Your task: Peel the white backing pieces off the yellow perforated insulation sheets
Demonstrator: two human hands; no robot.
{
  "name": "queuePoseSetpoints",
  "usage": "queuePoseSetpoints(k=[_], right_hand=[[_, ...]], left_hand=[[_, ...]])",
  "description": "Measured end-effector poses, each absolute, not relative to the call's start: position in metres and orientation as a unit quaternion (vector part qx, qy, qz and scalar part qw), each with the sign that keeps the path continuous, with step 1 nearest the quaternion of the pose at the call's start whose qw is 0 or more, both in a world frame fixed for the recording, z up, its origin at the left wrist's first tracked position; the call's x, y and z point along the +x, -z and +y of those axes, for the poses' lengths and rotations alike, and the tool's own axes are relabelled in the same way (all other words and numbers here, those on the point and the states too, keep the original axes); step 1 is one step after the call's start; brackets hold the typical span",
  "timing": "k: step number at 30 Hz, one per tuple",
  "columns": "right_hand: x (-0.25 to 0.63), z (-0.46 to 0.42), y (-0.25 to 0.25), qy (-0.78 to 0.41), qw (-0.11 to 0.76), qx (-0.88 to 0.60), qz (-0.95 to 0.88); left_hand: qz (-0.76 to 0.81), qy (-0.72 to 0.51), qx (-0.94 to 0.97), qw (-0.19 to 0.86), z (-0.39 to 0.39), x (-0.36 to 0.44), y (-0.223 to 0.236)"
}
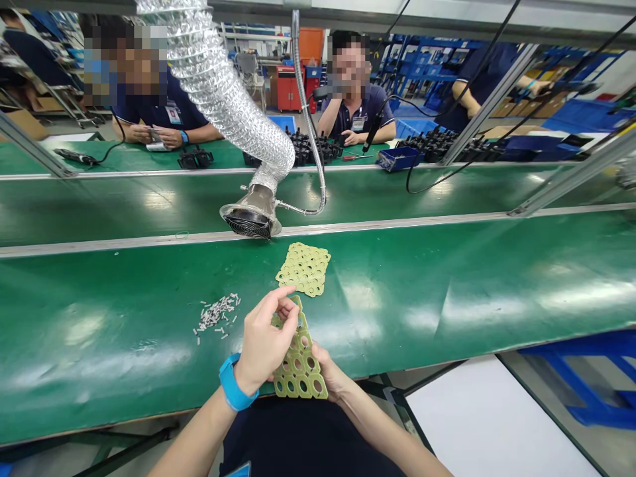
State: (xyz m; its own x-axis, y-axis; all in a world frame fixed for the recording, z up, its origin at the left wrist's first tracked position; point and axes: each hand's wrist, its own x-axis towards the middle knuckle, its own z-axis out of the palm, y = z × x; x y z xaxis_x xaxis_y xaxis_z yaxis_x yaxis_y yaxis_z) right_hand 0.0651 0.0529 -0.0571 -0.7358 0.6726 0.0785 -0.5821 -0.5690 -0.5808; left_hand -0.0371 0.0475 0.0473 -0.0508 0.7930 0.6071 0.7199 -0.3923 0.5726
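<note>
"What's showing on the head camera right now?"

"The left hand (262, 341), blue band on its wrist, is pinching the top of a yellow-green perforated fibre sheet (299, 364), its fingers (285, 298) clenching, right at the near edge of the long green-topped counter (99, 358)."

"And the right hand (330, 374)?"

"It's bracing the sheet's lower edge from behind, fingers hidden, so I can't tell whether they're gripping."

"What's lying nearby?"

"A second yellow-green perforated sheet (304, 268) is resting just ahead, with a scatter of small silvery-white pieces (216, 315) off to the left."
</note>
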Motion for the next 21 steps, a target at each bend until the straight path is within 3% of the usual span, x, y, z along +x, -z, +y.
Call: queuePoseSetpoints(k=[11, 21], right_hand=[[0.064, 0.054, 0.063, -0.883, 0.343, -0.032, -0.318], [0.068, 0.052, 0.055, -0.878, 0.347, -0.032, -0.327]], left_hand=[[0.586, -0.479, 0.627, 0.186, 0.042, -0.048, -0.054], [0.586, -0.471, 0.642, 0.149, 0.042, -0.045, -0.054]])
